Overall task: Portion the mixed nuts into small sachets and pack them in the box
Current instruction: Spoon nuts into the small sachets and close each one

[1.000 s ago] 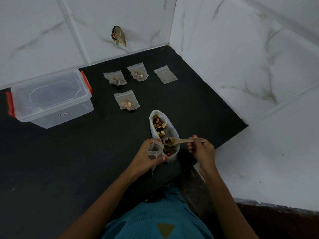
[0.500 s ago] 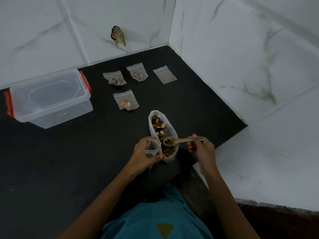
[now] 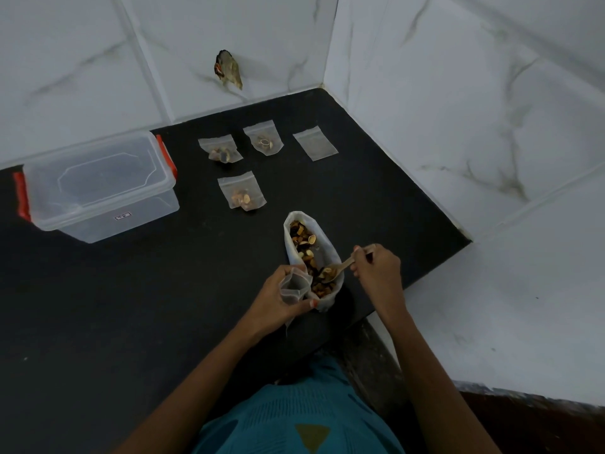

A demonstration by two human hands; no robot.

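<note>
Open sachet (image 3: 293,286): thin, limp, light plastic film, likely slippery, best pinched at the mouth rim; held upright in the left grip (image 3: 278,301), fingers curled round it, touching the nut bag (image 3: 327,250) on the black surface (image 3: 131,306). The right grip (image 3: 376,267) pinches a wooden spoon (image 3: 343,266), bowl loaded, inside the bag. Lidded box (image 3: 98,188) well apart at left: small label (image 3: 122,216), unreadable.

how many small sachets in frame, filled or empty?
5. Three hold nuts: back-left sachet, back-middle sachet, nearer sachet. Empty sachet lies flat, back right. Open sachet is in the left hand. The box may hide more.
</note>
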